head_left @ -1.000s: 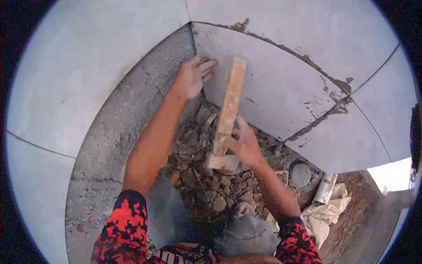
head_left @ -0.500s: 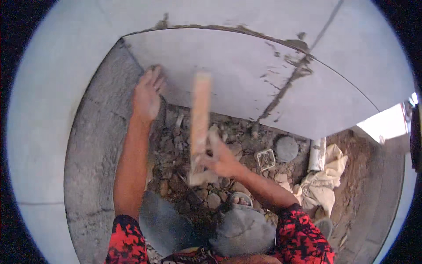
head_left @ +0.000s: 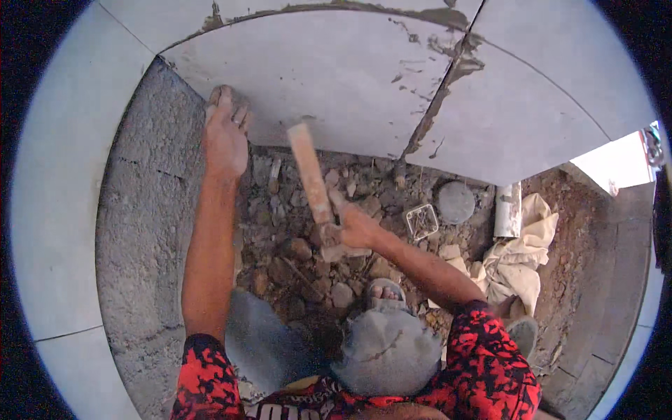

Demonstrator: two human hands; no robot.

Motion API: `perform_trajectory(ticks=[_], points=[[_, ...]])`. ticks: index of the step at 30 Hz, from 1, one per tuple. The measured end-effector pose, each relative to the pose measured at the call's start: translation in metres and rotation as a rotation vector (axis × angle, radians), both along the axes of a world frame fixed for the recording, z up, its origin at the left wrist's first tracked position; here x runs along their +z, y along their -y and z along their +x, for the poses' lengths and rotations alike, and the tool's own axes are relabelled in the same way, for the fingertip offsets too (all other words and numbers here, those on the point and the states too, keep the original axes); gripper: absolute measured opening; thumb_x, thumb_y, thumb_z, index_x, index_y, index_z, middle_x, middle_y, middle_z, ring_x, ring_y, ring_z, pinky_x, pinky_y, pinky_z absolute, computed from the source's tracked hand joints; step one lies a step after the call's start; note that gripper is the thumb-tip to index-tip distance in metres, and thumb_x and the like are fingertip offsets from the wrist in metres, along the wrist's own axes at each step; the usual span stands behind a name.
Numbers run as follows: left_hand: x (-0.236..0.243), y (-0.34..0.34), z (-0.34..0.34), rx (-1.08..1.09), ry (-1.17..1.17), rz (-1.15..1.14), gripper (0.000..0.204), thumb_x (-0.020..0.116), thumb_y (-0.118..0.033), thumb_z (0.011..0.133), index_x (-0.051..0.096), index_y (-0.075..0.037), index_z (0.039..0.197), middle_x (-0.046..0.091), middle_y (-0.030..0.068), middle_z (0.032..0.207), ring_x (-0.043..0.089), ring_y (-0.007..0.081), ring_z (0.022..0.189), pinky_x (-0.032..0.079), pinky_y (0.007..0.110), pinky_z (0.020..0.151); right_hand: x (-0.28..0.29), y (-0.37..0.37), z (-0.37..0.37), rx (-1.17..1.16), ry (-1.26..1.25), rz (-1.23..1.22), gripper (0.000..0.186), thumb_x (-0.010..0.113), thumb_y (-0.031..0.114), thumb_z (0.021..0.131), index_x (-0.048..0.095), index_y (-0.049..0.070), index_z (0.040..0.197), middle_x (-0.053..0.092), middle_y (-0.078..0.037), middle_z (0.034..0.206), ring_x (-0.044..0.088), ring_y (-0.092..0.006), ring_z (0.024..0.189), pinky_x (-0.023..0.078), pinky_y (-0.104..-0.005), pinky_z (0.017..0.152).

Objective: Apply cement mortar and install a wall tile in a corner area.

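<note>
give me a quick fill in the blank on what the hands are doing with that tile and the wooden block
1. The left hand presses on the lower left corner of the large grey ____.
2. The right hand grips a ____ block by its lower end.
3. Below the tile, the ground is covered with ____.
4. A crumpled cream cloth lies to the person's ____.

Missing words: tile; wooden; rubble; right

I see a rubble floor (head_left: 301,259) of broken stones; right of the cream cloth bag (head_left: 514,262), bare brown earth; left of it, a round grey stone (head_left: 455,201).
</note>
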State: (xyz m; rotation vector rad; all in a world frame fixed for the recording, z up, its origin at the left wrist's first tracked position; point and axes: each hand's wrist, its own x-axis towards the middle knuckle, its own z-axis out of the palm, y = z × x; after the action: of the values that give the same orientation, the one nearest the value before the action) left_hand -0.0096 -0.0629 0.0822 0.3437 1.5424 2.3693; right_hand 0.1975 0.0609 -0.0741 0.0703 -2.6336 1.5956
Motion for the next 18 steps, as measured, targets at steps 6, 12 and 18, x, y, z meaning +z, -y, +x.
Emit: perform_trajectory(ticks=[6,12,18], points=[[-0.003,-0.002,0.004,0.026,0.011,0.033,0.054,0.052,-0.025,0.083,0.027,-0.012,0.128,0.032,0.0031,0.131,0.034,0.0267,0.115,0.026,0.038,0.093,-0.035,0.021,-0.010,-0.065,0.126,-0.055,0.062,0.057,0.024,0.069,0.032,-0.003,0.119,0.047,-0.028,0.106,0.046,-0.0436,0.099,0.039,-0.0446,0.083],[-0.009,-0.001,0.000,0.029,-0.021,0.067,0.055,0.052,-0.022,0.083,0.025,-0.011,0.130,0.031,0.0050,0.131,0.034,0.0290,0.115,0.028,0.039,0.092,-0.044,0.027,-0.016,-0.047,0.161,-0.136,0.041,0.051,0.024,0.069,0.052,0.001,0.103,0.051,-0.027,0.101,0.050,-0.0403,0.095,0.039,-0.0456,0.083],[-0.007,-0.009,0.007,0.074,0.037,0.080,0.051,0.050,-0.019,0.081,0.028,-0.008,0.126,0.037,0.0108,0.122,0.039,0.0299,0.106,0.032,0.042,0.089,-0.056,0.067,-0.004,0.021,0.263,0.020,0.048,0.053,0.034,0.074,0.049,0.001,0.109,0.046,-0.022,0.115,0.047,-0.0371,0.102,0.038,-0.0422,0.086]])
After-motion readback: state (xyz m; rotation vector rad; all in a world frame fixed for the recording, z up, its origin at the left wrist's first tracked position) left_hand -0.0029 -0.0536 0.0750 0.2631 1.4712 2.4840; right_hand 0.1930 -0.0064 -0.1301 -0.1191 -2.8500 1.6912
